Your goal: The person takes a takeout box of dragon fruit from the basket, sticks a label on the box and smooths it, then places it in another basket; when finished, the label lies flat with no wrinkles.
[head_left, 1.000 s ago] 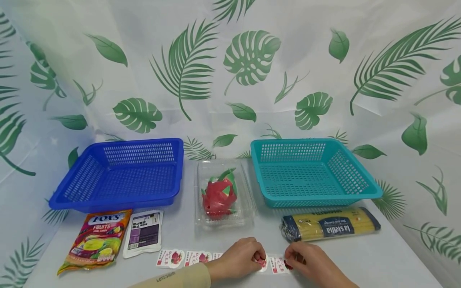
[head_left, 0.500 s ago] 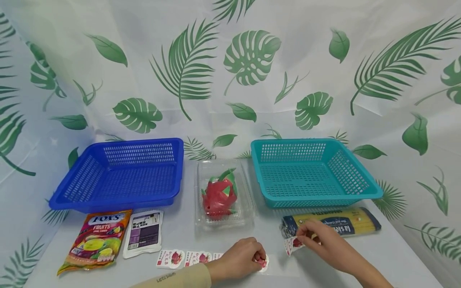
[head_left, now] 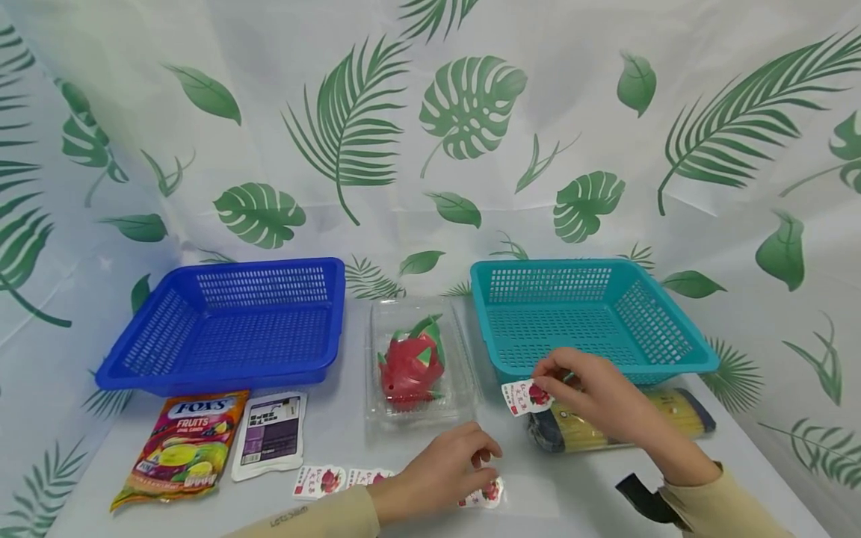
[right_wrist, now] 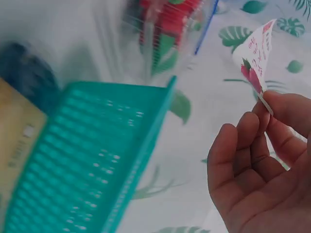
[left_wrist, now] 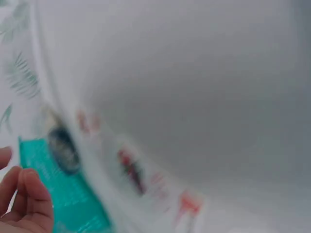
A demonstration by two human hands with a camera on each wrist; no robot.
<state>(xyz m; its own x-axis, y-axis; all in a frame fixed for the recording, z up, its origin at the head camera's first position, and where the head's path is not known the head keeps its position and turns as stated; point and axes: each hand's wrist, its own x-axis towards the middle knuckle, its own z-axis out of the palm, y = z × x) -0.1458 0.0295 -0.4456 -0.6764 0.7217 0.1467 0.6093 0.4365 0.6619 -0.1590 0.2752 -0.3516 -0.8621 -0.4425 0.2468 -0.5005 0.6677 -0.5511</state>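
My right hand (head_left: 592, 392) pinches a white label sticker (head_left: 523, 397) printed with a dragon fruit, between thumb and fingers. It is raised before the teal basket, over the pasta pack. In the right wrist view the sticker (right_wrist: 255, 60) stands up from the fingertips, slightly curved. My left hand (head_left: 447, 471) hovers at the strip of similar stickers (head_left: 319, 482) on the table, fingers loosely bent with nothing in them. It hides the strip's middle; one sticker (head_left: 489, 493) shows beside its fingers. Behind the hands, a clear plastic box (head_left: 464, 381) contains a red-green dragon fruit (head_left: 410, 370).
At the back stand a blue basket (head_left: 222, 379) on the left and a teal basket (head_left: 551, 280) on the right. A spaghetti pack (head_left: 676, 418) lies before the teal one. A candy bag (head_left: 181, 448) and a white-purple pouch (head_left: 269, 437) lie at the left.
My right hand has peeled a sticker off the strip's right end and lifted it up and away toward the teal basket. My left hand has let go of the strip and risen slightly.
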